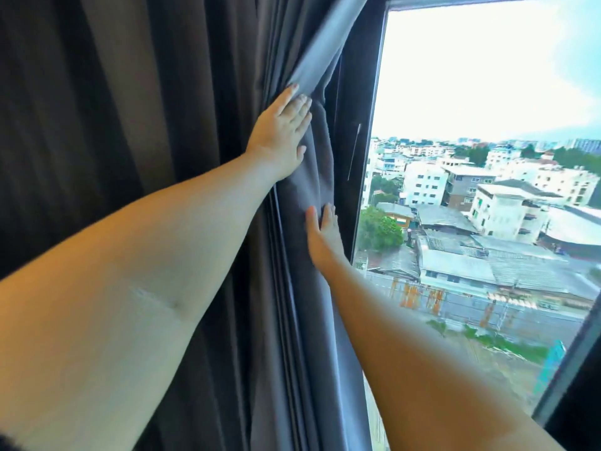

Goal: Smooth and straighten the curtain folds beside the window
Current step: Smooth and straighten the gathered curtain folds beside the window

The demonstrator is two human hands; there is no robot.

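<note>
A dark grey curtain (169,92) hangs in long vertical folds over the left half of the view, its edge bunched beside the window (487,125). My left hand (281,138) lies flat on the outer fold high up, fingers spread and pointing up, pressing where a lighter strip of fabric (328,40) runs diagonally. Lower down, my right hand (323,236) rests flat on the same fold near the window frame, its fingertips curling around the curtain's edge. Neither hand grips the cloth in a fist.
The dark window frame (361,141) stands just right of the curtain edge, with a thin wand or cord (354,151) hanging by it. Through the glass are rooftops and buildings far below. A lower frame bar (572,362) crosses the bottom right.
</note>
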